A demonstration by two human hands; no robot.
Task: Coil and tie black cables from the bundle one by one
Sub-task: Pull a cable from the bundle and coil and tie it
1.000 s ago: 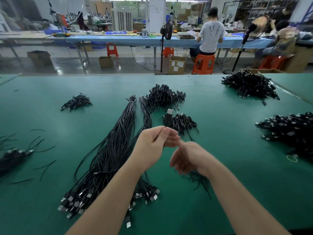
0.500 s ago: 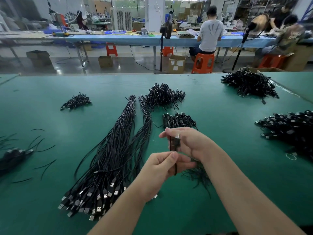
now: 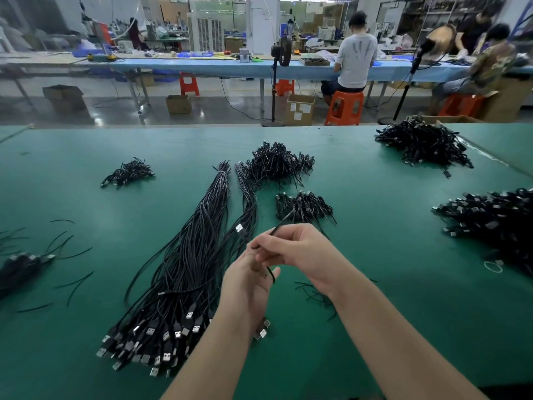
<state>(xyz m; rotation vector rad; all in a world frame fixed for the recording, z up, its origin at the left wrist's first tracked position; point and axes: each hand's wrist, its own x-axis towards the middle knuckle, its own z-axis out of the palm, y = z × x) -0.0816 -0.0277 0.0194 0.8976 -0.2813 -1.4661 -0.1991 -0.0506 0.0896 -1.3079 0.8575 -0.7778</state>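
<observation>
light: bright, overhead strips glowing | glare: sheen spreading across desk (image 3: 375, 226) | edges: bending, wide-angle | background: blurring slightly

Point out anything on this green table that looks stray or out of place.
A few things stand out. Loose black wire pieces lie scattered singly at the left, apart from any pile. A small white ring sits alone near the right-hand pile of coiled cables. Otherwise the cables lie in separate heaps.
</observation>
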